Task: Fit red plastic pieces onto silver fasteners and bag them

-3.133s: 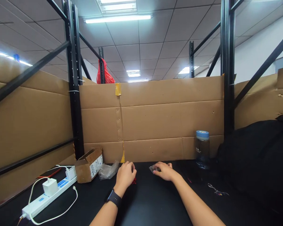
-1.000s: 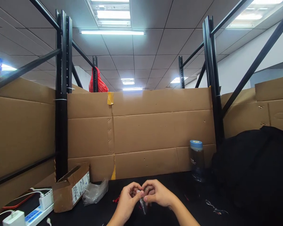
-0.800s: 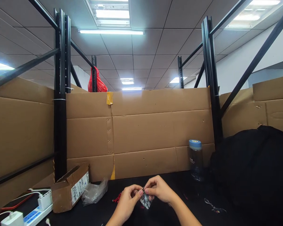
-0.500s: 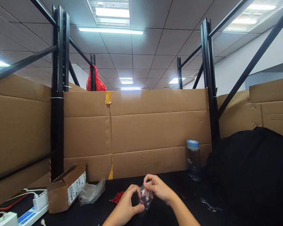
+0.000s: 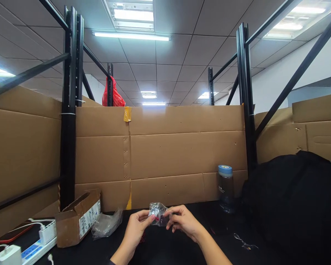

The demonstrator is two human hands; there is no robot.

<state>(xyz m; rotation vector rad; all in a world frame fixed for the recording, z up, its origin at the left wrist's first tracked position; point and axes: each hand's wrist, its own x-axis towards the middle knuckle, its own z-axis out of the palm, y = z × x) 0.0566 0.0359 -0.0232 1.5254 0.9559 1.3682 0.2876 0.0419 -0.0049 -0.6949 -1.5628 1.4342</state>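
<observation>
A small clear plastic bag point(image 5: 162, 209) is held up above the black tabletop, with something round and silvery inside it. My left hand point(image 5: 136, 230) pinches the bag's left side between thumb and fingers, and a bit of red shows by the thumb tip. At the bag's right edge, my right hand point(image 5: 183, 222) has its thumb and curled fingers closed on the film. Red pieces point(image 5: 142, 238) lie on the table, mostly hidden behind my left hand.
A cardboard box point(image 5: 77, 217) and a crumpled plastic bag point(image 5: 107, 223) sit to the left, near a white power strip point(image 5: 38, 248). A blue-lidded bottle point(image 5: 226, 189) stands at the back right beside black fabric point(image 5: 295, 206). A thin wire point(image 5: 245, 243) lies on the right.
The bag has gone up and slightly left and is turned, so its silvery contents show. My left hand has moved left, covering most of the red pieces; my right fingers have shifted along the bag.
</observation>
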